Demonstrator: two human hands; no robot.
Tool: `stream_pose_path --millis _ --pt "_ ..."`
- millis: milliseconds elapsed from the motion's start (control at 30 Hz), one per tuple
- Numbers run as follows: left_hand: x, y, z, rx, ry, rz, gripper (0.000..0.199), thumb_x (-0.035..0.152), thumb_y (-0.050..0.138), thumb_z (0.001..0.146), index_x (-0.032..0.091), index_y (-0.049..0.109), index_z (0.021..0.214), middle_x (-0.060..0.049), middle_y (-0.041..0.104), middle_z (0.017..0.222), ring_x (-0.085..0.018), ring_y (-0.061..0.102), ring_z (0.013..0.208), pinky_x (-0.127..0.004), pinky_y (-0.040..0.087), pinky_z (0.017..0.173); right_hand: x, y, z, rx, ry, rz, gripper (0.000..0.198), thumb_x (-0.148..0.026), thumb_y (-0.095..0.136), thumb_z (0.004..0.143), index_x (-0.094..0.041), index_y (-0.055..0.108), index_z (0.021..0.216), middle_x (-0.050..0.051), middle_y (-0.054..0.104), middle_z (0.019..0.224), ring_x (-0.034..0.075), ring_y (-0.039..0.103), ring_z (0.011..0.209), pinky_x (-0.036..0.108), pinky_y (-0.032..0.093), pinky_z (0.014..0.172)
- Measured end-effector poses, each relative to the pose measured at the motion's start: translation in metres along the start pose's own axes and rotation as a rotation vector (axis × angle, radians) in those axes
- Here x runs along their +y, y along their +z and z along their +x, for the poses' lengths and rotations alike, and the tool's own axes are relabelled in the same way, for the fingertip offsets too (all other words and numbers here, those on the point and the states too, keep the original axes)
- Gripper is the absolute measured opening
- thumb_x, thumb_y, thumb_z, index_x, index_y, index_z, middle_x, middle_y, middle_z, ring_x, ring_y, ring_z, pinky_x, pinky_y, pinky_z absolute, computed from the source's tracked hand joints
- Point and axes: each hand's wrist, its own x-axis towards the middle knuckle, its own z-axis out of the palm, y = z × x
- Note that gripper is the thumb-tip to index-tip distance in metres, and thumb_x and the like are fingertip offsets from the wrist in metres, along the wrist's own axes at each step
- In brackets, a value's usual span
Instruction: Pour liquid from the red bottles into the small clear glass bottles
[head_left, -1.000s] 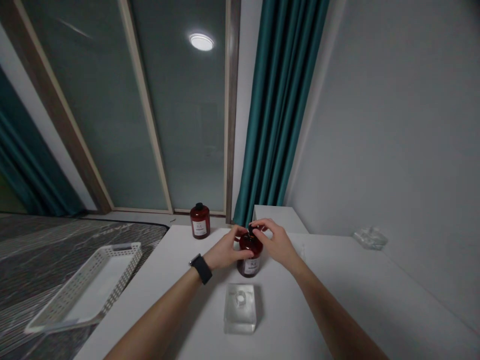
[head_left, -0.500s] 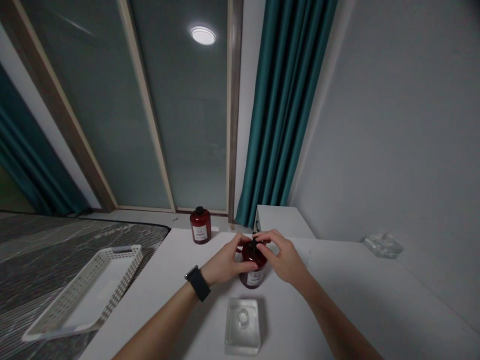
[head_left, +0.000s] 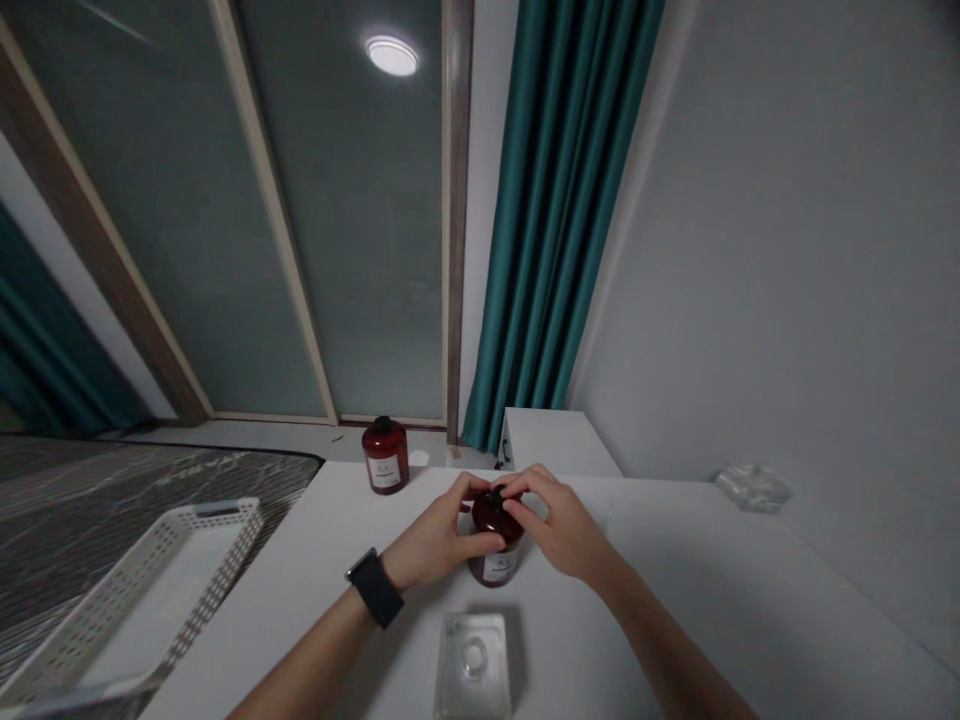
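A dark red bottle [head_left: 498, 522] with a white label and a black top stands upright on the white table [head_left: 600, 620]. My left hand [head_left: 442, 530] wraps round its left side, the thumb lying across the front above the label. From the right, my right hand [head_left: 559, 520] pinches the small black cap [head_left: 497, 494] at the neck; its fingertips partly hide the cap. Nearer to me sits a clear rectangular box [head_left: 472, 665] with a round shape in its middle. A second red bottle [head_left: 385, 458] with a black cap stands at the table's far left.
On the striped bed [head_left: 75, 540] at the left lies a white perforated basket [head_left: 206, 590]. A crumpled clear plastic packet [head_left: 752, 488] rests by the wall on the right. A white cabinet [head_left: 559, 440] stands behind the table, before the teal curtain [head_left: 562, 220].
The camera view has shifted slightly, so everything sits a little further left. Both hands keep their hold on the bottle and cap, with the fingers barely moved.
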Motion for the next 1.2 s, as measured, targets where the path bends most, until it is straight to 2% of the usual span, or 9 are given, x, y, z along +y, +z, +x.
stream_pose_path --millis 100,267,467,633,800,900,967,1100,1200 --pt "0.001 0.000 0.000 0.004 0.002 0.000 0.046 0.028 0.076 0.075 0.020 0.051 0.113 -0.008 0.062 0.118 -0.026 0.059 0.108 -0.044 0.044 0.097 -0.007 -0.004 0.000 -0.029 -0.052 -0.091 0.014 -0.011 0.056 0.087 -0.023 0.062 0.090 0.006 0.067 0.100 0.022 0.060 0.100 0.040 0.047 0.091" --pt "0.000 0.000 -0.001 0.006 0.003 0.001 0.047 0.028 0.077 0.075 0.019 0.051 0.114 -0.009 0.062 0.119 -0.027 0.059 0.109 -0.044 0.043 0.098 -0.016 -0.014 0.000 -0.091 -0.063 -0.208 0.016 -0.012 0.057 0.085 -0.022 0.063 0.096 0.004 0.062 0.089 0.020 0.059 0.085 0.035 0.048 0.078" --pt "0.001 0.000 -0.002 0.002 0.000 -0.020 0.046 0.027 0.076 0.076 0.019 0.052 0.114 -0.009 0.061 0.117 -0.026 0.058 0.109 -0.044 0.043 0.098 -0.015 -0.013 -0.001 -0.053 -0.084 -0.145 0.025 -0.006 0.051 0.084 -0.023 0.064 0.099 0.008 0.063 0.113 0.021 0.058 0.106 0.037 0.047 0.090" --pt "0.002 0.000 -0.002 0.000 -0.006 -0.027 0.046 0.028 0.076 0.076 0.018 0.052 0.114 -0.009 0.061 0.116 -0.026 0.058 0.107 -0.044 0.044 0.096 -0.018 -0.013 0.000 -0.050 -0.085 -0.135 0.029 -0.004 0.047 0.084 -0.023 0.065 0.097 0.005 0.063 0.093 0.020 0.060 0.092 0.036 0.049 0.083" --pt "0.003 0.001 -0.002 0.007 -0.005 -0.021 0.045 0.027 0.077 0.076 0.018 0.053 0.113 -0.010 0.061 0.116 -0.026 0.058 0.108 -0.043 0.043 0.096 -0.016 -0.010 0.001 -0.031 -0.077 -0.084 0.025 -0.005 0.050 0.084 -0.024 0.063 0.095 0.006 0.064 0.105 0.021 0.059 0.102 0.039 0.047 0.092" --pt "0.004 0.001 -0.002 0.005 -0.017 -0.025 0.045 0.025 0.077 0.075 0.018 0.053 0.112 -0.010 0.062 0.115 -0.026 0.057 0.108 -0.043 0.043 0.095 -0.016 -0.008 0.000 -0.033 -0.057 -0.104 0.022 -0.006 0.050 0.085 -0.024 0.062 0.090 0.004 0.062 0.092 0.021 0.059 0.093 0.036 0.048 0.084" --pt "0.005 0.001 -0.002 0.005 -0.025 -0.033 0.044 0.024 0.077 0.075 0.018 0.053 0.111 -0.010 0.062 0.115 -0.027 0.057 0.109 -0.044 0.043 0.095 -0.016 -0.008 0.000 -0.013 -0.043 -0.108 0.021 -0.006 0.050 0.085 -0.023 0.061 0.090 0.004 0.060 0.091 0.020 0.058 0.092 0.035 0.048 0.081" --pt "0.007 0.001 -0.003 0.001 -0.014 -0.056 0.044 0.022 0.077 0.075 0.018 0.052 0.111 -0.009 0.062 0.116 -0.026 0.058 0.108 -0.044 0.043 0.095 -0.017 -0.007 0.000 -0.048 -0.059 -0.074 0.034 -0.005 0.049 0.086 -0.026 0.060 0.110 0.005 0.062 0.107 0.020 0.056 0.104 0.035 0.046 0.089" --pt "0.008 0.000 -0.003 0.002 -0.013 -0.058 0.043 0.022 0.076 0.075 0.018 0.052 0.111 -0.009 0.063 0.116 -0.026 0.058 0.108 -0.044 0.043 0.094 -0.016 -0.006 0.000 -0.071 -0.042 -0.062 0.038 -0.006 0.050 0.087 -0.027 0.061 0.115 0.004 0.062 0.106 0.020 0.057 0.104 0.036 0.046 0.093"
